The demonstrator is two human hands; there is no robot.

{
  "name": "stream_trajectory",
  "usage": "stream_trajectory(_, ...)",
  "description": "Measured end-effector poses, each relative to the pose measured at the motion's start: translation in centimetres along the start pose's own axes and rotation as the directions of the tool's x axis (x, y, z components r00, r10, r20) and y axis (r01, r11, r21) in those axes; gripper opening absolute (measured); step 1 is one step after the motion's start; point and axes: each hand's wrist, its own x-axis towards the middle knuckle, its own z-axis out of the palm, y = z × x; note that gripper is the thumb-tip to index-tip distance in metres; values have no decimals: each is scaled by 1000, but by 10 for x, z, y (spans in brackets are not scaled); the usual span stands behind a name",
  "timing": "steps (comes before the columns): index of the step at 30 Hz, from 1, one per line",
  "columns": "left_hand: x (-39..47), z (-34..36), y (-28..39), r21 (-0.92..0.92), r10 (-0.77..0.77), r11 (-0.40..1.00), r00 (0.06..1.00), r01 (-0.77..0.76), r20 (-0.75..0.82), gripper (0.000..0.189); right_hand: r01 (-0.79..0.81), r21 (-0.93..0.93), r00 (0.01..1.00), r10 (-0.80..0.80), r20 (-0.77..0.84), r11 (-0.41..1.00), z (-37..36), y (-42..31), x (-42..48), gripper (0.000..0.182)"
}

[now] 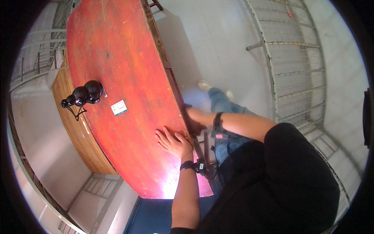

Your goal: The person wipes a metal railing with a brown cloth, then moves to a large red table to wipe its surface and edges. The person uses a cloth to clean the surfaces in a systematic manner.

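Observation:
My left hand [174, 145] lies palm down with fingers spread on the red wooden tabletop [131, 73], near its edge. At the side of the table, just below the top, is my right hand [196, 115], blurred and partly hidden by the table edge. A dark brown, blurred thing [196, 127] is right by it; whether my fingers hold it I cannot tell. Farther across the top, a glossy dark gourd-shaped bottle [81, 95] with a cord stands by the far edge. A small white card [119, 108] with a green border lies flat between it and my left hand.
Beyond the table is a light wooden board [84, 128]. Metal bed frames with wire mesh [298, 70] stand on the right, others at the left. A dark blue surface [155, 215] lies below the table's near end. Table legs and my feet are on the floor [201, 35].

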Motion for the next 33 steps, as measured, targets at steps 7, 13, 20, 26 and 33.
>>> stream_trajectory(7,0,1,0,26,4,1000,1000,-4,6,55,389,580,863,-62,-501,716,-89,-140,79,68)
stream_trajectory(13,-1,3,-2,26,11,1000,1000,-11,8,56,312,314,870,-137,-474,897,-76,-104,90,53)
stream_trajectory(20,-4,3,-3,32,2,999,1000,-2,0,55,406,-455,908,-405,105,793,5,15,7,36)
stream_trajectory(26,3,-2,8,50,27,998,1000,-27,2,55,243,-200,969,-247,7,949,82,134,-5,28)
stream_trajectory(33,-5,0,1,28,-13,1000,1000,13,21,56,-185,737,983,103,155,650,31,81,28,28)
